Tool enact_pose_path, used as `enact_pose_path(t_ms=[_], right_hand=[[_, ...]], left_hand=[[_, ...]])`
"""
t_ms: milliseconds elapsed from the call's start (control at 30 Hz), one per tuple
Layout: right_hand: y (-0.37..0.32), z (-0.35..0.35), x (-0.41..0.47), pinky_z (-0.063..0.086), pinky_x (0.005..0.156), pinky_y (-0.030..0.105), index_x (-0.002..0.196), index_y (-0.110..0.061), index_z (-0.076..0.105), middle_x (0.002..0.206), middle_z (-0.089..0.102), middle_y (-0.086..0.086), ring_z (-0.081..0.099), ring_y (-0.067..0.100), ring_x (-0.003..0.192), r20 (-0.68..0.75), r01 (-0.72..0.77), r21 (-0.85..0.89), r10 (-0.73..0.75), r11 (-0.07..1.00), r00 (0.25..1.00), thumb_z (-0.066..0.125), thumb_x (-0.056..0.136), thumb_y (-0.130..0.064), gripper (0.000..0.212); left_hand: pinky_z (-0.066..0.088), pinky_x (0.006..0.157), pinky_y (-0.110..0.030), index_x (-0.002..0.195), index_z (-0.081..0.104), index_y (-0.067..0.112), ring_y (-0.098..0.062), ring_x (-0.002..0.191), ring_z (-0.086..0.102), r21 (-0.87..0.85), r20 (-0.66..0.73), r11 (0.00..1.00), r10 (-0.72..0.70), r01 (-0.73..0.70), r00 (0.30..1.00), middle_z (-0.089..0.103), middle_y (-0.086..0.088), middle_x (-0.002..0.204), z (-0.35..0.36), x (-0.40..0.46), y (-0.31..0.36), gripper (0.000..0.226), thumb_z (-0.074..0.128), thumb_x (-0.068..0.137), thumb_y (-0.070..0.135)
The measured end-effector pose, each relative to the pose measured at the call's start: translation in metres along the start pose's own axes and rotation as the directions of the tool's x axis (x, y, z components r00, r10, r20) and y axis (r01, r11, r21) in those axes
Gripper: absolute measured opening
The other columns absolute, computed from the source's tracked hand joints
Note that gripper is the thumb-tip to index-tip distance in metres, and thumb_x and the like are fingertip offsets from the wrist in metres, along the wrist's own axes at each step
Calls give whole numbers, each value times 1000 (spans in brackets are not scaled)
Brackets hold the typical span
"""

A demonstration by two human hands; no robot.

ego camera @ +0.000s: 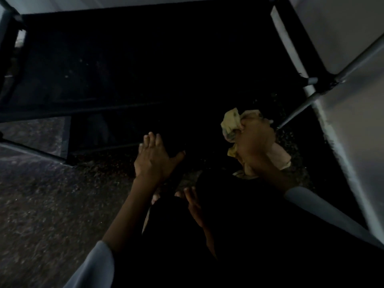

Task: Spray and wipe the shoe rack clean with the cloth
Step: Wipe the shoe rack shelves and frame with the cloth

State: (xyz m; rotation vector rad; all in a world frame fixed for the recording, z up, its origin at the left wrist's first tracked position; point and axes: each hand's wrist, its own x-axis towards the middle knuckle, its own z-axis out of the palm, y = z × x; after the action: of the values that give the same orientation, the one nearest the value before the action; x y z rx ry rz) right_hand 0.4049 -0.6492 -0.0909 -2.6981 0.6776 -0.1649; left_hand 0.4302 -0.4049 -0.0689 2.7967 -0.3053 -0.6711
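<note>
Cloth (229, 125): pale yellowish rag with a pinker fold trailing below the wrist; bunched into a loose wad, low in the frame on the right, just beside a grey frame tube (299, 110) of the shoe rack. Judged light, soft and fully pliable; it will conform to tubes and shelf fabric alike. Probably best held as it is, balled in the palm with a free pad of cloth pushed forward as the wiping face. Whether it is damp cannot be told in this light.

Shoe rack (89, 59): dark fabric shelves on a frame of grey tubes and black corner joints, filling the upper half of the view; a lower shelf edge shows at centre left. Pale specks lie on the upper shelf. Judged light and somewhat flexible, the fabric likely to sag under pressure, so wiping strokes call for moderate force or a steadying hold on a tube.

Right hand (254, 146): clenched around the cloth, back of the hand toward the camera, fingers hidden in the wad. Contact between cloth and rack cannot be confirmed.

Left hand (154, 157): released, fingers straight and spread, thumb out to the right, grasping nothing; it hovers or rests near the lower shelf's front edge, contact uncertain.

Spray bottle: not visible.

Floor (41, 204): speckled, dim. Bare toes and dark clothing show below the hands.
</note>
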Motion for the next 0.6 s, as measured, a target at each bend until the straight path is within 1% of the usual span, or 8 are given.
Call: enact_pose_path(t_ms=[100,167,233,300,367,400,467,600], right_hand=[[-24,10,-15,43,87,45,99,-17,67,109,59,9,52,34,105,106,350,-88,-341,933,934,57,81,-14,21],[-44,26,-21,38,97,48,105,-22,65,116,58,5,48,30,115,198,430,-84,-408,899,891,47,83,-21,28],[-50,30,-22,38,100,46,100,-26,69,113,61,1,50,28,117,189,371,-66,-353,926,916,48,80,-30,29],[-38,23,-23,45,89,42,89,-23,73,105,66,0,58,28,108,69,288,8,-287,958,955,54,76,-34,25],[-12,10,-22,46,80,38,88,-19,72,105,64,2,59,28,99,19,126,50,-127,991,992,49,82,-34,28],[1,6,-19,45,77,39,88,-17,70,107,61,4,57,31,96,14,44,84,-45,996,999,50,84,-29,23],[22,-1,-11,47,76,41,90,-13,67,111,58,7,55,34,95,-20,-93,147,97,985,995,59,83,-16,11],[31,2,-10,49,75,41,94,-8,68,119,56,5,55,35,96,-128,-190,103,203,976,971,66,80,-16,17]], left_hand=[[-3,116,-35,149,-3,7,-25,145,-9,42,108,976,208,-214,972,-9,-14,157,13,5,42,98,38,83,66],[-3,116,-35,148,-6,7,-26,145,-10,59,155,961,259,-271,953,-11,-13,157,20,9,57,114,13,60,77],[-2,116,-35,147,-10,7,-23,144,-14,88,136,958,260,-273,956,-15,-8,156,26,13,56,130,2,43,83],[-1,117,-35,147,-11,7,-21,144,-15,112,132,960,242,-257,961,-18,-7,155,24,14,51,134,2,40,86],[-2,117,-35,148,-11,7,-22,145,-14,116,145,964,224,-241,964,-17,-9,156,22,15,53,125,9,51,84],[-2,117,-35,148,-12,7,-22,145,-14,115,150,964,223,-241,963,-18,-9,156,21,14,54,119,21,63,84],[-2,117,-35,148,-12,8,-22,145,-14,115,144,963,227,-244,963,-18,-9,156,20,12,53,104,43,82,68],[-4,117,-35,148,-12,10,-20,144,-16,38,120,967,245,-251,962,-18,-7,156,20,14,49,97,51,88,52]])
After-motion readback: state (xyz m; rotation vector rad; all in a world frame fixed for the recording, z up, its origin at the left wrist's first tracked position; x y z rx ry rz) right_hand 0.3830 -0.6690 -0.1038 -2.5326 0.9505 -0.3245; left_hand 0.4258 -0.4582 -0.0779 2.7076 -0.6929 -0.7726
